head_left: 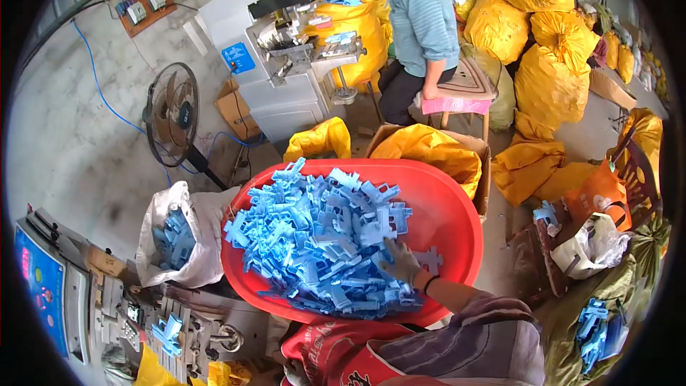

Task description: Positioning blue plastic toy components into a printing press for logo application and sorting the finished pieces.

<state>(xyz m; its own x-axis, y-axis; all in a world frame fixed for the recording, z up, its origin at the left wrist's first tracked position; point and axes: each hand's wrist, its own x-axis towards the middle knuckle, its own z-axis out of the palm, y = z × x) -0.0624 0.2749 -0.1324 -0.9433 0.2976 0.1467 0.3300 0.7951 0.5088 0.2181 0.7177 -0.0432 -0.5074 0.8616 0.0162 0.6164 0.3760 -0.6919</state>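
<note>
The right hand (401, 263), in a pale glove, lies palm-down on the heap of blue plastic parts (321, 239), its fingers curled into the pieces at the near right edge of the pile; whether they pinch one piece or only press on several cannot be told, since the fingertips are buried. One flat cross-shaped blue piece (431, 259) sits just beside the hand on the bare red plastic. The left hand is not clearly visible; only something pale at the lower edge near the red cloth (321, 357) might be it, and its grip cannot be told.

The parts fill the left and middle of a big red basin (457, 214), heaped high and loosely interlocked. That looks like the main risk: pulling one piece may drag its hooked neighbours along, and those near the left rim could slide over into the white sack of blue parts (179, 243) or onto the floor. The basin seems to rest on the lap and tilts a little, so a hard tug could tip it.

Left of the basin stands a machine with a blue panel (39, 279); another person (421, 21) sits well apart at a grey machine (286, 50) among yellow sacks (550, 50).
</note>
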